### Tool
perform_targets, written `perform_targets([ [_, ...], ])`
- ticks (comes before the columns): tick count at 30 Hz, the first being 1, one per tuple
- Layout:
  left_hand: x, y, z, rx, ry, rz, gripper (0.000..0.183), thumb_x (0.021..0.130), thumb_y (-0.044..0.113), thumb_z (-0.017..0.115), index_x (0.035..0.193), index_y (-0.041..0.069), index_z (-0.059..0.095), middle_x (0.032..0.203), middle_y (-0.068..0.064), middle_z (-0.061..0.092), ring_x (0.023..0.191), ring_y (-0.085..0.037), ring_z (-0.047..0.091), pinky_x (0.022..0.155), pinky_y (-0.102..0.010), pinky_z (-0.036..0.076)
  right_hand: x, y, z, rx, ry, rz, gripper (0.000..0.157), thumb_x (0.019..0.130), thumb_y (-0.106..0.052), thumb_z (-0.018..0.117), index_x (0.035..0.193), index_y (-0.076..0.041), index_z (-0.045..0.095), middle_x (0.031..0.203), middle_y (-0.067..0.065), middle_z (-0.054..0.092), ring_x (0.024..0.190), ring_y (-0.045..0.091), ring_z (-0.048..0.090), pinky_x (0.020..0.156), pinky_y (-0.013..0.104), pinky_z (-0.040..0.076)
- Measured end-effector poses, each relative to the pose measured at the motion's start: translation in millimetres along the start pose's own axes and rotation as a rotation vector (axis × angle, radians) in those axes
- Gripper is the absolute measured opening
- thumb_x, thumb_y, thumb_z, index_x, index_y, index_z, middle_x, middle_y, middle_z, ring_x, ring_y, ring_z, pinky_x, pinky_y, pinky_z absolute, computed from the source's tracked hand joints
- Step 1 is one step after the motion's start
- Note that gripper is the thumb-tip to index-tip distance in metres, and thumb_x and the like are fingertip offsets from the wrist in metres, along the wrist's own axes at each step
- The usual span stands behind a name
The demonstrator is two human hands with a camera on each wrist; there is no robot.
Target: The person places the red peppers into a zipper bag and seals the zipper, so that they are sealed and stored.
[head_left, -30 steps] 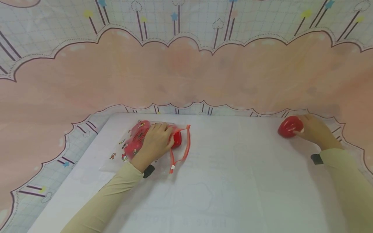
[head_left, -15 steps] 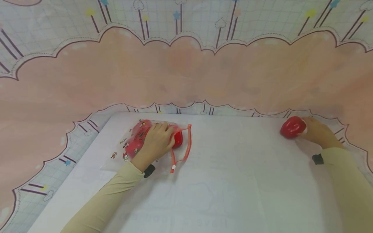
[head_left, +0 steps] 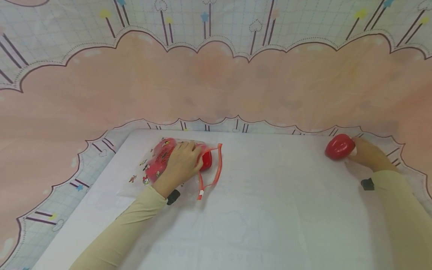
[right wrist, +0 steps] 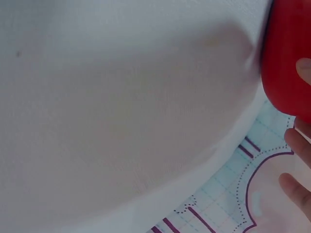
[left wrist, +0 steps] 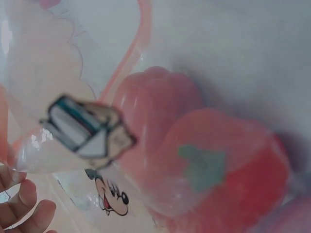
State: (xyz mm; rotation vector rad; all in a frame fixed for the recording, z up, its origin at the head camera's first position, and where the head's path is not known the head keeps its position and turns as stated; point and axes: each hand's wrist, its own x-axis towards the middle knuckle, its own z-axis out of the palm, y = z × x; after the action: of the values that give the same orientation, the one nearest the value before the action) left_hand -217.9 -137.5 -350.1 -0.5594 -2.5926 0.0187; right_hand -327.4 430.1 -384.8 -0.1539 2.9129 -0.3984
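Observation:
A see-through plastic bag [head_left: 134, 186] with cartoon prints and an orange-red zip edge lies at the left of the white table. Inside it are glossy red bell peppers [left wrist: 158, 99], one with a green stem patch. My left hand [head_left: 182, 162] lies over the bag, fingers curled at its mouth beside the zip edge; fingertips [left wrist: 22, 199] show at the corner of the left wrist view. Far right, my right hand [head_left: 368, 154] grips another red bell pepper [head_left: 339, 146] close over the table, its thumb against the red side in the right wrist view.
The white table [head_left: 270, 210] spreads between the two hands. A patterned cloth [head_left: 216, 82] in peach and pale blue hangs behind and shows around the table's edges. Dark wrist devices sit below each hand, by the sleeve cuffs.
The pepper in the right hand has turned slightly, and the thumb seen on its near side earlier is now out of sight in the head view. The left hand and bag stay put.

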Motion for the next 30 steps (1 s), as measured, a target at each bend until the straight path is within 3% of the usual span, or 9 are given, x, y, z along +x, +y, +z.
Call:
perform_targets([
  [6,0.8,-0.2,0.2,-0.001,-0.001,0.000,0.030,0.078,0.024,0.071,0.100,0.006,0.064,0.096,-0.012,0.063,0.093,-0.027,0.058,0.086,-0.041,0.051,-6.3,-4.0,1.2,-0.003,0.035,0.002,0.078,0.090,-0.028,0.057,0.140,0.017,0.016,0.139,0.041,0.024,0.128,0.058,0.020,0.103,0.067,0.018],
  [11,1.0,-0.4,0.0,-0.022,-0.002,-0.006,0.030,0.078,0.023,0.072,0.100,0.005,0.064,0.098,-0.013,0.063,0.095,-0.028,0.059,0.087,-0.042,0.051,-9.5,-7.3,0.6,-0.054,0.084,-0.027,0.071,0.086,-0.021,0.061,0.134,0.019,0.027,0.130,0.040,0.036,0.119,0.056,0.033,0.099,0.067,0.027],
  [15,1.4,-0.8,0.9,-0.029,-0.003,-0.012,0.030,0.077,0.023,0.072,0.100,0.006,0.064,0.101,-0.013,0.063,0.097,-0.028,0.059,0.088,-0.042,0.051,-11.7,-8.1,-1.8,-0.088,0.086,-0.036,0.074,0.084,-0.023,0.064,0.133,0.019,0.029,0.126,0.040,0.041,0.114,0.056,0.039,0.095,0.067,0.032],
  [22,1.9,-1.9,2.7,-0.014,-0.006,-0.006,0.029,0.079,0.023,0.070,0.100,0.006,0.064,0.101,-0.013,0.064,0.096,-0.028,0.060,0.087,-0.041,0.052,-12.3,-8.5,-6.6,-0.078,0.029,0.000,0.089,0.082,-0.038,0.067,0.138,0.016,0.024,0.134,0.042,0.031,0.122,0.060,0.027,0.098,0.070,0.024],
  [30,2.1,-0.1,2.3,-0.019,0.000,0.001,0.029,0.078,0.023,0.071,0.100,0.006,0.064,0.099,-0.012,0.063,0.095,-0.028,0.059,0.086,-0.041,0.051,2.4,-11.6,-10.0,-0.068,-0.022,-0.020,0.090,0.082,-0.031,0.068,0.144,0.009,0.016,0.141,0.038,0.027,0.129,0.056,0.022,0.103,0.068,0.017],
])
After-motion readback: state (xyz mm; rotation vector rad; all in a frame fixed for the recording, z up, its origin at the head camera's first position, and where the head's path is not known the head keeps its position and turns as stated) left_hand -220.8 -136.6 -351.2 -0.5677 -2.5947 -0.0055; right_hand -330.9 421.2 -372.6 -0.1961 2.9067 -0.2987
